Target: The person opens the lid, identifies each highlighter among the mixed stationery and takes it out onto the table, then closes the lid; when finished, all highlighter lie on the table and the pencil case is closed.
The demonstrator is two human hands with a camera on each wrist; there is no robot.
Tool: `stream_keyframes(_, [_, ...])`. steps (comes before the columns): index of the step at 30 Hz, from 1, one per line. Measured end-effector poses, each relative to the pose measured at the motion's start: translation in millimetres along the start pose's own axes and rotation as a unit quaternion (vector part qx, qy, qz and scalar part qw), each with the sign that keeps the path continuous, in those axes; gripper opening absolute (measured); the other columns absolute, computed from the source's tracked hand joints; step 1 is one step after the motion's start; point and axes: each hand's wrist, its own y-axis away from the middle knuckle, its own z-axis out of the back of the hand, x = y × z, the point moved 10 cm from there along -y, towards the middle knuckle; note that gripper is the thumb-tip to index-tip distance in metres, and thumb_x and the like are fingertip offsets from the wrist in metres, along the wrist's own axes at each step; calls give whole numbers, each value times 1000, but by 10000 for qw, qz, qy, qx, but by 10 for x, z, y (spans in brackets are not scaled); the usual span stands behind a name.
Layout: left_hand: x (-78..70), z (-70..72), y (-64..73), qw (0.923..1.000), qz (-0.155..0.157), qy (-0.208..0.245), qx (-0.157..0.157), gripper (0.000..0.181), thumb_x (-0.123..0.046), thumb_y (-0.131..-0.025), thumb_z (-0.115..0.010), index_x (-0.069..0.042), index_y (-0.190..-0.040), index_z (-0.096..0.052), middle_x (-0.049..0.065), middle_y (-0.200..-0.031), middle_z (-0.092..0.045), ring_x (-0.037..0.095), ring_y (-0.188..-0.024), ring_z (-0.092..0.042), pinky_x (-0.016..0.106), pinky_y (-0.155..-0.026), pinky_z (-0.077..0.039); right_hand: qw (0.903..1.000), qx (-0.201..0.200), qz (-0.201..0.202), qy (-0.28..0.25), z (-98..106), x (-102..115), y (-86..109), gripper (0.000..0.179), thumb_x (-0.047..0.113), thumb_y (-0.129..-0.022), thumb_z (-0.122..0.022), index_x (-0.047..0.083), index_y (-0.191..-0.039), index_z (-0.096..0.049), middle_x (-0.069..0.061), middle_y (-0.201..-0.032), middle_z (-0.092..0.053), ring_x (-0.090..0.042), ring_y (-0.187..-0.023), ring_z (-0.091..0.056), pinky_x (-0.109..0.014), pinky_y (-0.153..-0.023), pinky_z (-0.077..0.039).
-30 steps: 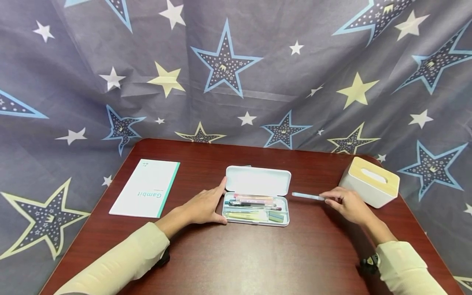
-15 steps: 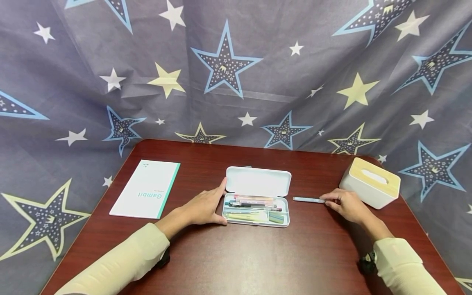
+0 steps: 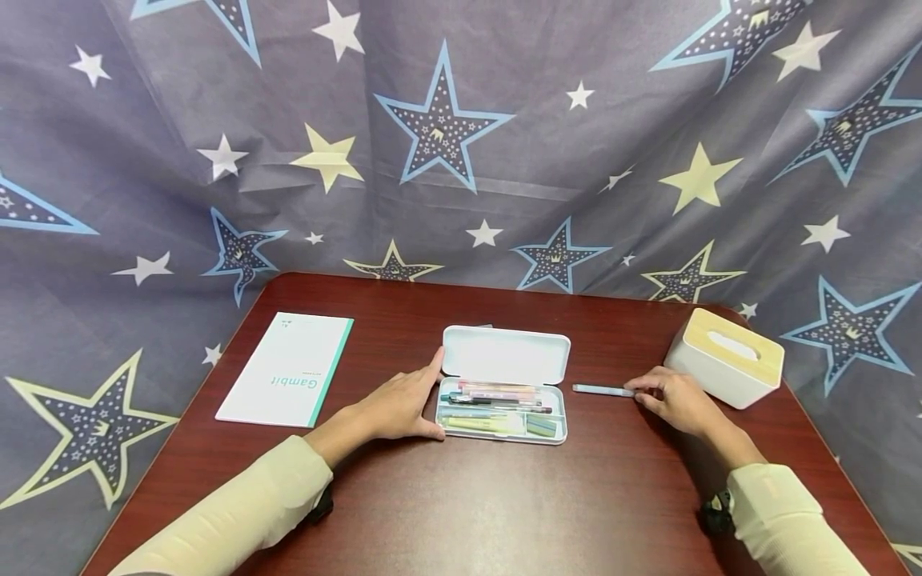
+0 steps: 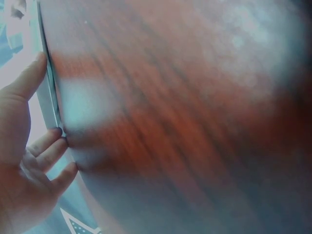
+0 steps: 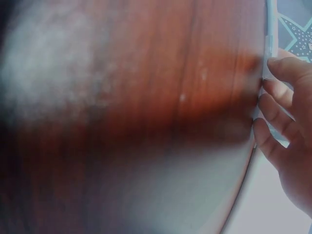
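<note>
Indoors, a reddish-brown wooden tabletop (image 3: 461, 512) with rounded far corners is filling the lower half of the scene, its varnish catching a soft pale glare toward the near side. Behind it and down both flanks, a grey-purple cloth backdrop (image 3: 547, 160) is hanging in loose folds, showing white, yellow and blue-outlined stars. From the near edge, a person in cream long sleeves is reaching in with both arms.

The left hand (image 3: 399, 402) is resting at the left side of an open white rectangular pencil case (image 3: 506, 354), its grip spreading wide, thumb near the front corner and forefinger up by the lid. The right hand (image 3: 673, 396) is pinching the right end of a slim pale-blue pen (image 3: 599, 390) between thumb and fingers; the pen is pointing toward the case, its far tip stopping just beside it. Whether the pen is touching the wood, the views are leaving unclear.

Inside the case, assorted pens (image 3: 497, 396) are lying lengthwise, with a blue-green block (image 3: 540, 425) occupying the right front compartment. On the left, a white notebook with a teal spine (image 3: 284, 372) is lying flat; near the right hand, a white tissue box with a light wooden top (image 3: 709, 376) is standing.
</note>
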Motion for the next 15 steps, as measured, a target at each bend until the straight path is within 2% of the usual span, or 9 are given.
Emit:
stream_keyframes(6, [-13,12,6,10000,-7,15,-8,132,-51,-78,-86,3,-162,0,10,-140,-60,26,-135,-55,52,-106,-46,9998,121,-134,9,-1,-21,8,24,5,-81,-82,17,-102,-80,5,-85,-68,-9,-74,-58,-30,-65,-46])
stream_keyframes(15, [-6,2,4,10000,11,-9,2,132,-51,-78,-86,3,-162,0,9,-140,-60,26,-136,-54,52,-106,-45,9992,251,-298,70,27,-58,16,25,6,-84,-80,13,-107,-78,-1,-94,-73,-18,-84,-65,-36,-73,-50])
